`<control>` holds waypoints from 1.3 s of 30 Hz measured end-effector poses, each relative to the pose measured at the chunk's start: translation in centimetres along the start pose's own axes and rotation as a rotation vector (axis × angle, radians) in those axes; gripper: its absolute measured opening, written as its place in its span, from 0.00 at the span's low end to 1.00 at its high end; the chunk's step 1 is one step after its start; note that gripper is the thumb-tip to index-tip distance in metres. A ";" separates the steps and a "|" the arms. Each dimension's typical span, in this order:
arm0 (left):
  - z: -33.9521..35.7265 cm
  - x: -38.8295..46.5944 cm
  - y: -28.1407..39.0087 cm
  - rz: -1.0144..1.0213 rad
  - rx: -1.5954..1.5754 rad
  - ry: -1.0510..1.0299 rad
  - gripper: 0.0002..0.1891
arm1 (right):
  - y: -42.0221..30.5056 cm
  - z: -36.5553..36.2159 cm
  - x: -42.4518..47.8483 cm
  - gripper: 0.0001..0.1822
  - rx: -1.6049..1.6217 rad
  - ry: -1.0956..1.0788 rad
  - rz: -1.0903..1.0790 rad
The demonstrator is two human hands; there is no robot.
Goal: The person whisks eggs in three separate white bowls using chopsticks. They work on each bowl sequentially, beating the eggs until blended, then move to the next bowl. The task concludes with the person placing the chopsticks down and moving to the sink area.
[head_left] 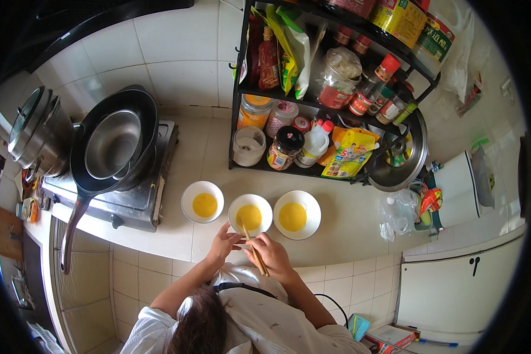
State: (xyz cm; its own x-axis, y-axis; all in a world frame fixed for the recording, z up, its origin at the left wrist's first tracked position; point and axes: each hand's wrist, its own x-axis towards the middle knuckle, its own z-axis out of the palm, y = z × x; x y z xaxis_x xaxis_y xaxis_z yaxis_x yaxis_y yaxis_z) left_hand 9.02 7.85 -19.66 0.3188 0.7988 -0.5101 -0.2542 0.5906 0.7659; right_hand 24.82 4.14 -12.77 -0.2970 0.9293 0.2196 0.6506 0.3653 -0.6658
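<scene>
Three white bowls with yellow liquid, which looks like beaten egg, stand in a row on the counter. The left bowl (185,207) is slightly apart; the middle bowl (266,205) and right bowl (313,212) sit close together. My right hand (270,255) grips a pair of wooden chopsticks (255,253), their tips dipped into the middle bowl's yellow liquid (253,215). At the near left side of that same bowl, my left hand (223,243) holds its rim with curled fingers.
A gas stove (137,212) at left carries a black wok (148,106) with a metal strainer (113,144) inside; its handle juts past the counter edge. Beside it stands a steel pot (48,146). A black rack (234,132) of jars and bottles rises behind the bowls. Plastic bags (398,212) lie right.
</scene>
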 end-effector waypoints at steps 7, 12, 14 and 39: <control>-0.2 0.3 -0.5 0.008 -0.011 -0.006 0.25 | 0.1 0.0 0.0 0.09 -0.014 -0.011 -0.008; -0.5 0.6 -0.9 0.001 -0.009 -0.013 0.28 | 0.1 -0.1 0.1 0.10 -0.008 -0.017 -0.016; -0.5 0.6 -0.9 0.002 -0.005 -0.003 0.28 | 0.0 -0.2 0.1 0.10 -0.012 -0.021 -0.012; 1.2 -1.2 1.4 -0.324 -0.258 -0.109 0.10 | -9.9 -26.1 -1.3 0.27 -0.467 -0.398 0.207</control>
State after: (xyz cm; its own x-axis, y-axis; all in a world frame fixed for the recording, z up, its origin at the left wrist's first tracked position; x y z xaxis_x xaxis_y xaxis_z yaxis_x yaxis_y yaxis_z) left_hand 9.41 7.55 -17.54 0.5106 0.5591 -0.6532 -0.3408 0.8291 0.4432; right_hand 37.05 0.75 12.14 -0.3104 0.9246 -0.2208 0.9312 0.2490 -0.2663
